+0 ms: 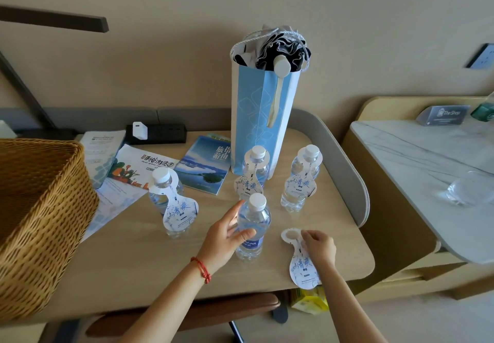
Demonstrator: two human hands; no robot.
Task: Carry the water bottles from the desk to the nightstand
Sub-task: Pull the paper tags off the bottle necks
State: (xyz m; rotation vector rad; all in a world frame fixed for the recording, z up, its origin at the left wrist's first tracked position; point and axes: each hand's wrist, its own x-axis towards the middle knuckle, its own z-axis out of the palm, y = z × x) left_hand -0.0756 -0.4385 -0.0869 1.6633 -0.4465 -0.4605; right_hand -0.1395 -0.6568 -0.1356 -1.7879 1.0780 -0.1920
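Several clear water bottles with white caps stand on the wooden desk (149, 257). My left hand (227, 233) grips the nearest bottle (254, 219), which has no neck tag, thumb in front and fingers behind. My right hand (319, 246) pinches a white paper neck tag (300, 262) lying on the desk right of that bottle. Three tagged bottles stand behind: one at the left (167, 195), one in the middle (255, 166), one at the right (303, 177).
A tall blue paper bag (260, 118) with an umbrella stands behind the bottles. Brochures (203, 166) and a power strip (156, 133) lie at the back left. A wicker basket (40, 214) fills the left. A marble-topped cabinet (417, 161) with a glass (469, 187) is at the right.
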